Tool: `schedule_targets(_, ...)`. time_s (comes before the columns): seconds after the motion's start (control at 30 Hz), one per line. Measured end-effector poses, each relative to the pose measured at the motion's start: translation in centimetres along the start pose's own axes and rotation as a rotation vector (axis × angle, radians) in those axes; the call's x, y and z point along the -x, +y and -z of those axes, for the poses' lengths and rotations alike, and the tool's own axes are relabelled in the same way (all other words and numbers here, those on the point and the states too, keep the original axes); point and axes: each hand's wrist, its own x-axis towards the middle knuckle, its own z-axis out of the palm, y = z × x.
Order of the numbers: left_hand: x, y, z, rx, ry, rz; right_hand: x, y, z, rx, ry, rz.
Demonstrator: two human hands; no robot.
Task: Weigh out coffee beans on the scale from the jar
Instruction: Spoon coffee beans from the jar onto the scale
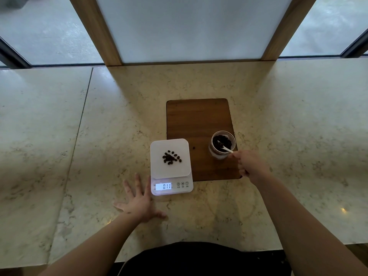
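Note:
A white scale (157, 170) sits on the marble counter, its lit display reading 0.11. A small pile of dark coffee beans (171, 157) lies on its platform. To the right, an open glass jar (221, 154) of beans stands on a wooden board (197, 120). My right hand (251, 164) pinches the handle of a small white spoon (226, 148) whose bowl is down among the beans in the jar. My left hand (139, 202) lies flat on the counter with fingers spread, touching the scale's front left corner.
The marble counter (99, 136) has a seam on the left. A framed frosted panel (189, 26) rises behind the board, with windows on both sides. One stray bean (194, 148) lies on the board between scale and jar.

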Motion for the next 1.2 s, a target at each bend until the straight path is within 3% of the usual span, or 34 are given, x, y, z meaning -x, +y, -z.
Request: schedule_targets(1.2, 0.0, -0.1, 0.0, -0.014, 0.006, 0.006, 1.1, 0.7, 0.3, -0.227, -0.124, -0.074)
